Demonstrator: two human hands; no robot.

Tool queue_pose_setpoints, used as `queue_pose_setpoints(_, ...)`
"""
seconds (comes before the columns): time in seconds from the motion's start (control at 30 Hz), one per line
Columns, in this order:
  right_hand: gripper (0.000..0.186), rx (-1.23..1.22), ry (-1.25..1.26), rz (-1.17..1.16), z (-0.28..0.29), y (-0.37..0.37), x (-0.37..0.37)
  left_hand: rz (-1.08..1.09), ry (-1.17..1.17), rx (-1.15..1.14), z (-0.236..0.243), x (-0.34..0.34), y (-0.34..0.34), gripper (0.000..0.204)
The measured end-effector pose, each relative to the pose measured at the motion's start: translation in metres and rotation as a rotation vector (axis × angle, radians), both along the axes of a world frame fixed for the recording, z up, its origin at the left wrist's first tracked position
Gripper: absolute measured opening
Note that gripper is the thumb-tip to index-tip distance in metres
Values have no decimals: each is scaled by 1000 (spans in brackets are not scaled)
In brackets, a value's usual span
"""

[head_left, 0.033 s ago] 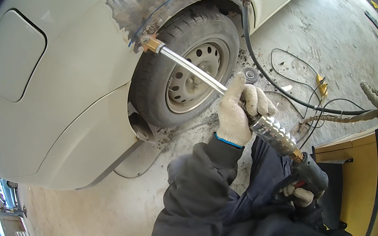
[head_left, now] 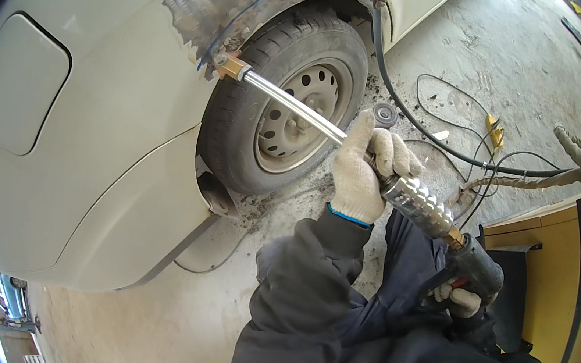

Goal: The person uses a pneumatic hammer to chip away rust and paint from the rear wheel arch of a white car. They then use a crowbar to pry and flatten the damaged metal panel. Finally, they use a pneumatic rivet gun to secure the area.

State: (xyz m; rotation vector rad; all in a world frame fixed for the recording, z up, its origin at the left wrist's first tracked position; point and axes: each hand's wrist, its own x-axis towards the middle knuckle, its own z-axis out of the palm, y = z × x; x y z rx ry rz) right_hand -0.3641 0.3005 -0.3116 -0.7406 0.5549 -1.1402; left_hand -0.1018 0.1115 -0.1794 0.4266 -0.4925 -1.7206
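My left hand (head_left: 360,175), in a pale knit glove with a blue-edged cuff, is closed around the chrome rod of a slide-hammer dent puller (head_left: 295,109), its thumb pointing up the rod. Below that hand sits the knurled metal weight (head_left: 420,205). At the lower end, my gloved right hand (head_left: 459,299) grips the black pistol handle (head_left: 477,270), partly hidden by it. The puller's brass-coloured head (head_left: 233,65) meets the scraped edge of the wheel arch (head_left: 222,13), near a blue line. Under the arch is a tyre on a steel wheel (head_left: 306,105).
A white car body (head_left: 105,185) fills the upper left. A thick black cable (head_left: 434,143) runs from the arch across the concrete floor, past thin cords and a yellow plug (head_left: 495,132). Right of me stands a yellow cabinet (head_left: 553,278) with wrapped cables. A round disc (head_left: 385,115) lies near the tyre.
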Motion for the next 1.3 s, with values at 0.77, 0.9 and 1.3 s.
queue_pose_setpoints(0.77,26,41,90,105,12,8,-2,128,-176,123,40,9,21,41)
queue_pose_setpoints(0.9,26,27,76,95,10,5,-4,123,-131,98,22,2,20,43)
queue_pose_setpoints(1.3,22,-8,-3,-26,6,-8,-2,652,185,112,61,92,-55,54)
